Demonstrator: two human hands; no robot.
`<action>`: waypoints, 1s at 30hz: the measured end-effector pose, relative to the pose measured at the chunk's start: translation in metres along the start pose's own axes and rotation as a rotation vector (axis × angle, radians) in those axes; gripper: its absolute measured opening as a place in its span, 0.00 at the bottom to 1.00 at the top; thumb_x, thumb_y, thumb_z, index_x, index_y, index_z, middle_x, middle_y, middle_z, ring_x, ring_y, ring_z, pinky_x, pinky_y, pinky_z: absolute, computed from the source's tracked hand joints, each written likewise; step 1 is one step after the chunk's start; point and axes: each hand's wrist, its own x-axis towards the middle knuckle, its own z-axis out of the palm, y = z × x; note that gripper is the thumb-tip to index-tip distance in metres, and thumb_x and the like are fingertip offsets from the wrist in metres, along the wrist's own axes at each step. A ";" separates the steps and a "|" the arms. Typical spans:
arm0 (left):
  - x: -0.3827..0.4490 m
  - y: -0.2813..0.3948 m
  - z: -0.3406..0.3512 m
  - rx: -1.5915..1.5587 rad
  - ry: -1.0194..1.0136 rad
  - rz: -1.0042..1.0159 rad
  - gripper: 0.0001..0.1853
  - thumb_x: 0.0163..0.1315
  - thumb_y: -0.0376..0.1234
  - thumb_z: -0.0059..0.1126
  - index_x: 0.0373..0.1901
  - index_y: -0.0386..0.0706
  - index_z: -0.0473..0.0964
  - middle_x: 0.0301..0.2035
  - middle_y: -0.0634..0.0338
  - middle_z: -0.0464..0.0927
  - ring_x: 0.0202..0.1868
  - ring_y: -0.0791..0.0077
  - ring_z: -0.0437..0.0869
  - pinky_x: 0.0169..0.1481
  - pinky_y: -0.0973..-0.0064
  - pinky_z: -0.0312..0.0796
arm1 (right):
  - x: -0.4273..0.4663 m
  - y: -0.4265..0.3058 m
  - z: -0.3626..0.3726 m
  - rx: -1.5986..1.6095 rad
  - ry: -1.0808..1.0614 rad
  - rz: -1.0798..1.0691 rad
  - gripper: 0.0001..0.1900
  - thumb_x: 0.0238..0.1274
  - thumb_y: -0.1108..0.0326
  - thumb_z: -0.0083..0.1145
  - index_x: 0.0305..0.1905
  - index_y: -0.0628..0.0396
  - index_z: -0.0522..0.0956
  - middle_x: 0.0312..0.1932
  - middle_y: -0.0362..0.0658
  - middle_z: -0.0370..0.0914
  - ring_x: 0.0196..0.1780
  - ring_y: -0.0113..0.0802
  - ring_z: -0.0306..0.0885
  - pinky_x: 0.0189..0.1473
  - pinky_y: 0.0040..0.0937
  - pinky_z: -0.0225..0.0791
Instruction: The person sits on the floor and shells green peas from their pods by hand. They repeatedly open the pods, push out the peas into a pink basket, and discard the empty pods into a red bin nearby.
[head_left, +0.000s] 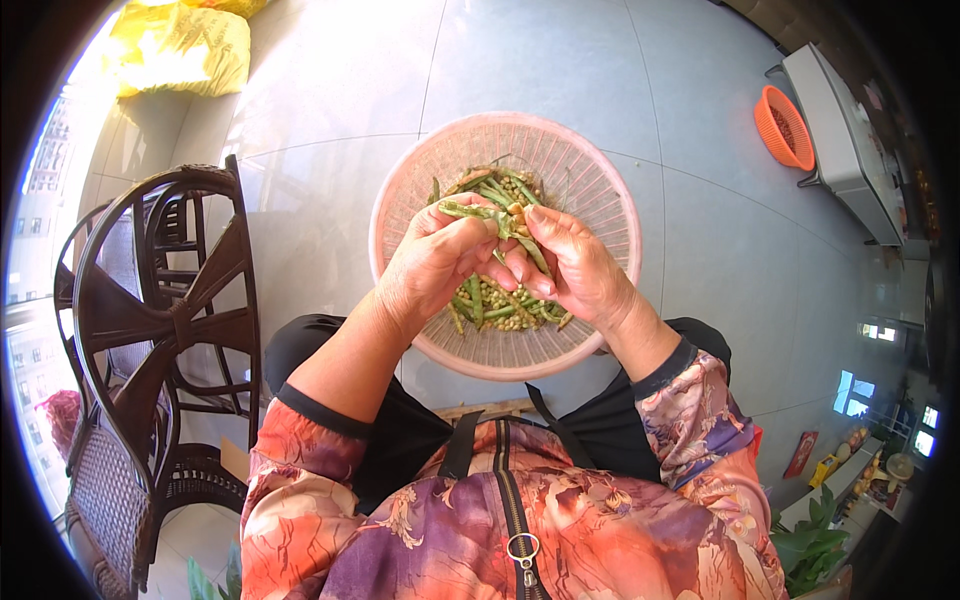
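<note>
Between my knees stands a round pink plastic basket (499, 364) with slatted sides. Green and brownish bean pods (477, 301) lie in it among loose pale green beans (517, 319). Over its middle, my left hand (442, 251) pinches an opened green bean pod (472, 213) between thumb and fingers. My right hand (581, 262) meets it from the other side, thumb and forefinger at the pod's end by some tan beans. Another pod (535, 255) lies against the fingers of my right hand. My palms hide part of the heap below.
Dark rattan chairs (180, 322) stand at the left. A yellow plastic bag (202, 52) lies on the tiled floor at upper left. An orange basket (784, 127) with small reddish contents is beside a white appliance (847, 142) at upper right. Leafy plants (810, 540) are at lower right.
</note>
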 end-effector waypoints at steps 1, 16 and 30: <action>-0.001 0.001 0.001 -0.003 0.004 -0.002 0.07 0.64 0.25 0.48 0.40 0.34 0.75 0.31 0.52 0.80 0.30 0.61 0.85 0.33 0.70 0.80 | 0.001 0.000 0.000 0.002 -0.011 -0.005 0.19 0.76 0.52 0.42 0.41 0.58 0.76 0.24 0.40 0.74 0.17 0.20 0.62 0.17 0.15 0.57; -0.010 0.005 -0.003 0.011 0.156 -0.016 0.03 0.63 0.25 0.51 0.35 0.37 0.74 0.20 0.63 0.69 0.20 0.77 0.72 0.33 0.67 0.80 | 0.005 0.000 0.008 0.043 -0.031 -0.025 0.19 0.77 0.54 0.40 0.44 0.59 0.75 0.25 0.43 0.78 0.16 0.20 0.66 0.17 0.13 0.59; -0.010 0.000 -0.013 0.013 0.186 -0.004 0.03 0.61 0.25 0.51 0.36 0.36 0.73 0.21 0.64 0.68 0.19 0.82 0.66 0.32 0.71 0.78 | 0.002 -0.003 0.008 -0.035 -0.041 -0.017 0.17 0.77 0.58 0.39 0.40 0.59 0.74 0.31 0.49 0.81 0.21 0.22 0.73 0.18 0.17 0.63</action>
